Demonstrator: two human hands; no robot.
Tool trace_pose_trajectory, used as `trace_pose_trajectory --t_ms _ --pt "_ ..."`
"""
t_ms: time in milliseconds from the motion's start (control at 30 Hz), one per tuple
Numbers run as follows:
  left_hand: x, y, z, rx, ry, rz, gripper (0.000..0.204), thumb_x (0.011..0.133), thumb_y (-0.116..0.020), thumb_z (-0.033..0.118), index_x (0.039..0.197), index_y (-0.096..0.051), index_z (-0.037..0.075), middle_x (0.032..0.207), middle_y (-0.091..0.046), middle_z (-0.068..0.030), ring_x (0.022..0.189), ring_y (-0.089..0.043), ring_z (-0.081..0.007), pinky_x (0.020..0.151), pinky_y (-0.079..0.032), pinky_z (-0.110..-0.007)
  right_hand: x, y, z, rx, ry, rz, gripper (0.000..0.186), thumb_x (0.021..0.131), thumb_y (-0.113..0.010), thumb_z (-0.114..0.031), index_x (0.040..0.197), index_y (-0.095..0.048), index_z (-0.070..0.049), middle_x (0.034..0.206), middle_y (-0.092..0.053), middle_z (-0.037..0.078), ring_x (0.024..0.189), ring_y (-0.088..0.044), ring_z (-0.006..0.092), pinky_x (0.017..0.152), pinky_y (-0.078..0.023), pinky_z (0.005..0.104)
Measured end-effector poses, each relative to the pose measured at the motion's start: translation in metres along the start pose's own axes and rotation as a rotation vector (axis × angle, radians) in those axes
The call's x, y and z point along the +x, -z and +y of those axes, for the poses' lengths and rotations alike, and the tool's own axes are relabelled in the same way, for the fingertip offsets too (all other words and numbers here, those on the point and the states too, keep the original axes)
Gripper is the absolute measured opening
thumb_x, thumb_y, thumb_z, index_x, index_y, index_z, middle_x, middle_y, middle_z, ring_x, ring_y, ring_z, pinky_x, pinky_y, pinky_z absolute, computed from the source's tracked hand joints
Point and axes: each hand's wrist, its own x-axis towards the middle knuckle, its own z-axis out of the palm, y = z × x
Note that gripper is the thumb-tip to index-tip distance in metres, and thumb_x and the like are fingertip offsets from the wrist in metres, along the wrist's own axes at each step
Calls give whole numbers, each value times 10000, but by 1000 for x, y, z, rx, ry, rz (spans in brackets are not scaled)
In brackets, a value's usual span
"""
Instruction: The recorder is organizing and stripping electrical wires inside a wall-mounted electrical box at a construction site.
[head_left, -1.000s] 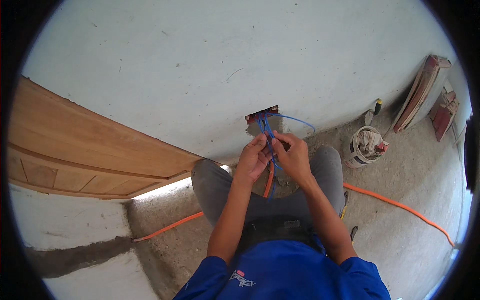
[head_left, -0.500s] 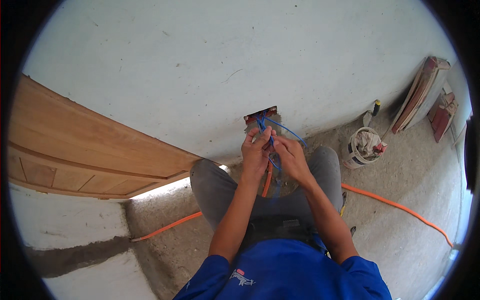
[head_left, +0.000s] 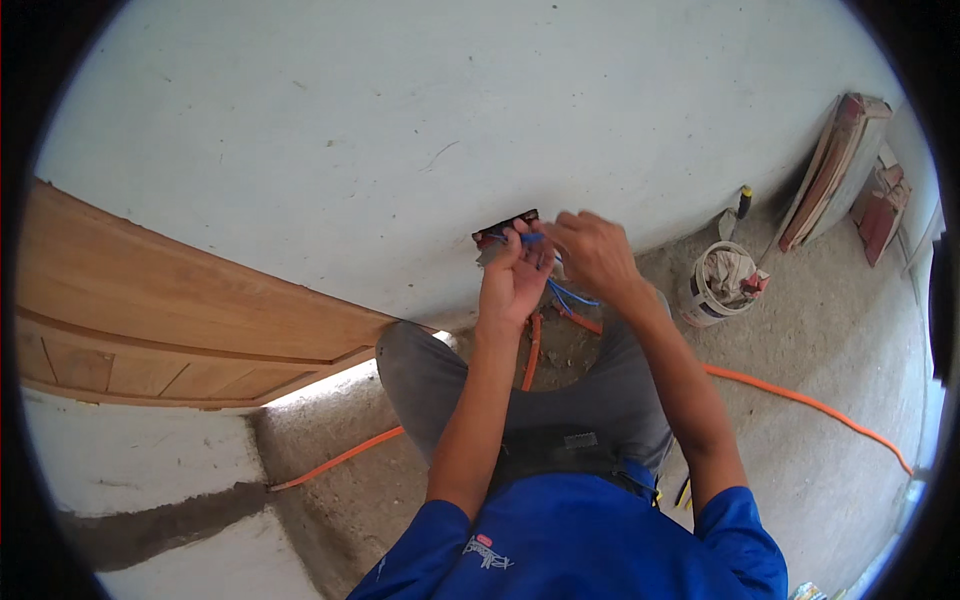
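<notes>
Blue electrical wires point(head_left: 566, 291) come out of a rectangular wall opening point(head_left: 488, 236) low in the pale wall, and some hang loose below my hands. In front of that opening, my left hand point(head_left: 513, 285) pinches the blue wires between thumb and fingers, palm partly turned up. Just to its right, my right hand point(head_left: 597, 252) is closed with the fingers curled at the wires. Its fingertips are partly hidden, though a bit of blue runs between the two hands. Short orange conduit ends point(head_left: 533, 352) stick up between my knees.
A wooden door panel point(head_left: 180, 310) is on the left. Orange conduit point(head_left: 800, 402) runs along the rough floor on both sides. At right stand a white bucket point(head_left: 706, 302) with crumpled material, a trowel point(head_left: 738, 207) with a yellow-and-black handle, and boards point(head_left: 835, 175) leaning on the wall.
My right hand has lifted and turned over, moving up and right beside the left hand. The loose wire ends have shifted lower, and the view has tilted slightly.
</notes>
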Motion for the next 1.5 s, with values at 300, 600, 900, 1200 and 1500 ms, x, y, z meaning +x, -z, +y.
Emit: trace_pose_trajectory --t_ms 300,600,900,1200,1500 --pt "5 15 -2 131 -188 70 186 905 -654 238 1056 -610 140 1103 -625 10 1024 -581 -134 889 -477 -319 -10 -30 -3 109 -73 127 126 768 -651 -99 891 -655 -72 723 -573 83 673 -574 285 565 -459 409" --pt "-12 10 18 425 -81 122 185 907 -650 210 1074 -620 134 987 -661 24 948 -618 -133 852 -499 -327 -36 -36 -22 426 -328 57 187 860 -577 -189 895 -686 -42 718 -590 159 696 -603 363 620 -456 456" --pt "-24 -9 33 811 -132 313 217 946 -530 172 1041 -630 4 947 -687 -125 798 -686 -208 731 -577 -331 -46 -48 -38 480 -420 -26 193 877 -551 -161 973 -675 -48 783 -608 188 750 -603 391 655 -453 471" --pt "-27 17 52 661 34 190 279 969 -460 200 1145 -586 24 1052 -663 -107 942 -641 -216 844 -528 -362 -13 -51 -48 512 -323 137 188 831 -570 -111 973 -674 -43 887 -658 165 829 -622 390 716 -491 481" --pt "-34 31 45 438 99 162 229 930 -603 225 1110 -616 84 1058 -663 -40 960 -627 -193 832 -519 -384 -10 -58 -51 477 -465 139 117 778 -643 -79 859 -673 0 808 -661 165 769 -640 358 661 -497 428"
